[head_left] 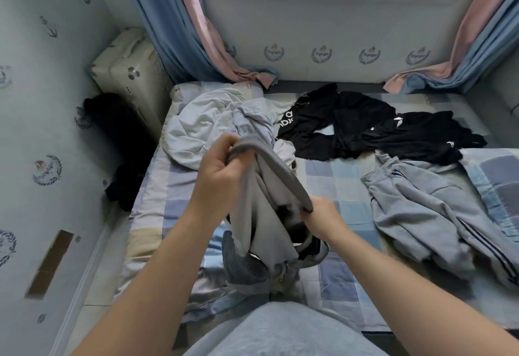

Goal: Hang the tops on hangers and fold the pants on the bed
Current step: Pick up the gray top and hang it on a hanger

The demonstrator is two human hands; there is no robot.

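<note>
I hold a grey and white garment above the checked bed. My left hand grips one end of its grey ribbed band, and my right hand grips the other end lower down. The rest of the garment hangs to the bed, with dark patches showing inside. Behind it lies a crumpled pale top. Black clothes with white logos are spread at the back. Light grey pants with dark side stripes lie bunched at the right.
The wall with a window and blue-pink curtains runs behind the bed. A cream cushion and dark items stand in the gap at the left wall. A folded checked quilt lies at the right edge.
</note>
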